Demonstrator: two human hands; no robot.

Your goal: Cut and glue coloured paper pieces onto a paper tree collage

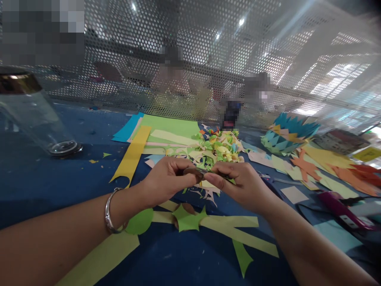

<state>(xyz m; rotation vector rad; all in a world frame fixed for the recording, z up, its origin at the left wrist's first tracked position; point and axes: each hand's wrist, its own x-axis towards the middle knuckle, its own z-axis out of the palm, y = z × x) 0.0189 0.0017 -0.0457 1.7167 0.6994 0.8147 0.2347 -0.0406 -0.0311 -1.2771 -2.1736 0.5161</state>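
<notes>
A small brown disc, seen nearly edge-on (193, 171), is pinched between the thumb and fingers of my left hand (166, 176), which has a silver bangle at its wrist. My right hand (238, 180) meets it from the other side, thumb and fingers closed on the disc's edge, where a thin pale-green sliver shows. Below them lie a green star-shaped paper (188, 217) over a brown round piece, a green paper circle (139, 222) and pale-green paper strips (235, 228). Just beyond my fingers is a heap of paper scraps (223, 147).
A glass bottle (38, 115) stands at left. Coloured sheets (175, 123) and a yellow strip (137, 149) lie behind my left hand. To the right are a zigzag paper crown (288, 133), orange and yellow cut-outs, and a magenta device (342, 208) with cables. A perforated metal screen (202, 59) closes off the back.
</notes>
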